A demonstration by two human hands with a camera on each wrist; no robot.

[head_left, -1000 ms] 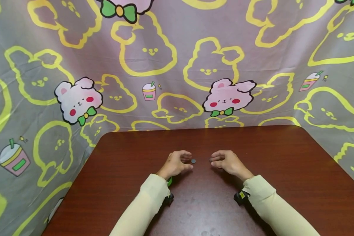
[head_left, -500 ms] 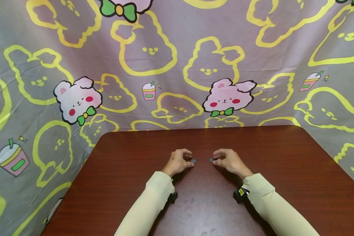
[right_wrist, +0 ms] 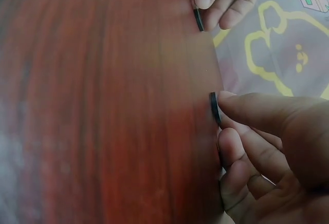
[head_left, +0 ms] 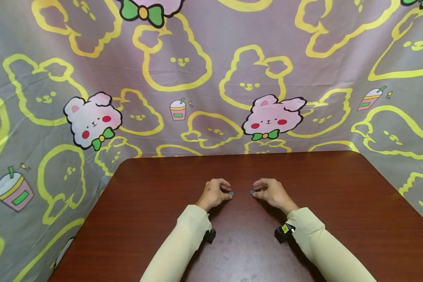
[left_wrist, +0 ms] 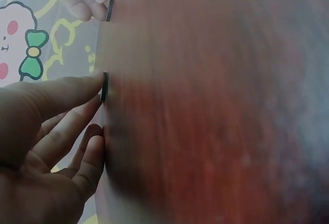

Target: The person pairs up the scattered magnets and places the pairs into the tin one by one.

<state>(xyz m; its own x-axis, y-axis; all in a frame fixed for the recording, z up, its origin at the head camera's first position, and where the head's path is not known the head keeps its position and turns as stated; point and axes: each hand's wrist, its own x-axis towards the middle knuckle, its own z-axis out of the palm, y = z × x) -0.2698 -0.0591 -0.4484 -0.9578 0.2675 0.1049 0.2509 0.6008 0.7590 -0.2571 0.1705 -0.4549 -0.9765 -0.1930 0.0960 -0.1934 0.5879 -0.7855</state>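
Observation:
Two small, flat, dark round discs lie a short way apart on the brown table in the head view. My left hand has thumb and forefinger curled to the near side of the left disc. In the left wrist view this disc appears edge-on, as a thin black strip between the thumb and forefinger tips. My right hand mirrors this, pinching the right disc. The right wrist view shows that disc at the thumb and forefinger tips, the other fingers curled below.
The brown wooden table has rounded far corners. A patterned cloth with cartoon rabbits hangs behind it and along both sides. A black wrist camera sits at the left cuff, another wrist camera at the right.
My left hand has moved slightly right, and its thumb and forefinger have closed in on the left disc. The right disc shows more clearly at my right fingertips than a second ago.

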